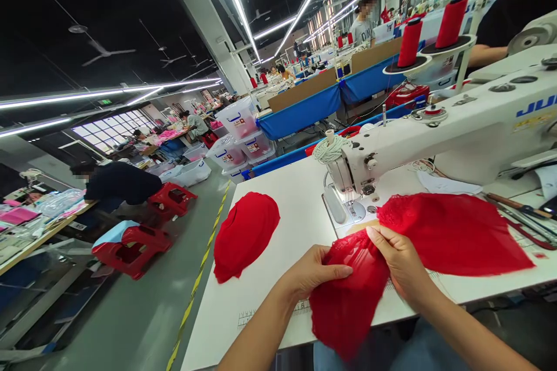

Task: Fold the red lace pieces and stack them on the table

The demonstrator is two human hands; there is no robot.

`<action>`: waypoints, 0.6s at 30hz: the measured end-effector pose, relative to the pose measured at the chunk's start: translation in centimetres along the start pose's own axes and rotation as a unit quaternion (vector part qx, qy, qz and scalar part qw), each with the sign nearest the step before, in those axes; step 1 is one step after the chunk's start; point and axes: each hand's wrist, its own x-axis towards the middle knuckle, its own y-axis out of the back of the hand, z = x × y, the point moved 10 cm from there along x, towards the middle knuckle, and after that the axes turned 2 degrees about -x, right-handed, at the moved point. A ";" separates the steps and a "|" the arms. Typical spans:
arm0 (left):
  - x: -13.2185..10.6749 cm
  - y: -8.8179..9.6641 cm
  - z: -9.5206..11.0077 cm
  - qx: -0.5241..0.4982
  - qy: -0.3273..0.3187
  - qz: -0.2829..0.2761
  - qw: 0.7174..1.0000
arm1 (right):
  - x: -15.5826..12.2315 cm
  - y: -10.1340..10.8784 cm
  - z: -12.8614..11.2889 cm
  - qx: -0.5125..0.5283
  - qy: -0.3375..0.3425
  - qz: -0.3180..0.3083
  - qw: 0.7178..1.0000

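Left hand (319, 272): from my remote seat I saw its thumb laid over the sheer red piece (348, 307), the fingers nearly closed behind the cloth.
Right hand (398, 261): I had its thumb and forefinger pinched together on the piece's lacy upper edge.
Sheer red piece: it hung between both hands, before the needle, its lower end overlapping the table's (270, 336) front edge in my view.
Sewing machine (404, 151): I saw another red piece (456, 237) spread beside its needle, on the right.
Table's left: a red bundle (246, 235) lay apart.
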 end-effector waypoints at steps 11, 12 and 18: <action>-1.5 -2.7 -1.8 -0.097 -0.007 -0.015 0.995 | -0.4 -2.7 1.7 0.094 -0.115 -0.057 0.987; -1.3 -2.4 -1.6 -0.149 -0.019 0.021 0.988 | -0.8 -3.2 1.9 0.100 -0.143 -0.086 0.981; -1.7 0.6 -0.5 -0.357 -0.122 0.242 0.894 | -6.3 -4.3 3.4 0.144 -0.288 -0.223 0.920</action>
